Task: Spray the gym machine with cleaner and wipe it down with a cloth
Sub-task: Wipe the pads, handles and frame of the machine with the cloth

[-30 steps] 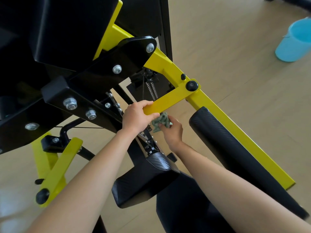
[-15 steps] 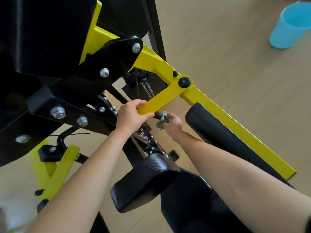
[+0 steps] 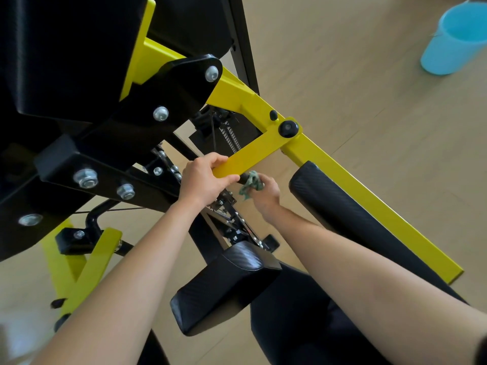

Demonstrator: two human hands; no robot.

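Note:
The gym machine fills the view, with black plates and a long yellow arm (image 3: pixel 369 201). A short yellow lever (image 3: pixel 253 154) hangs from a black knob on that arm. My left hand (image 3: pixel 203 180) grips the lever's lower end. Just to its right, my right hand (image 3: pixel 266 196) holds a crumpled green cloth (image 3: pixel 251 183) wrapped round a short black handle stub below the lever. No spray bottle is in view.
A black roller pad (image 3: pixel 350 214) lies along the yellow arm, right of my right hand. A black padded block (image 3: pixel 226 283) sits below my hands. A light blue bucket (image 3: pixel 453 40) stands on the wooden floor at the top right.
My right hand has lifted the cloth from under the lever up onto the black stub at its end. My left hand has kept its grip on the lever.

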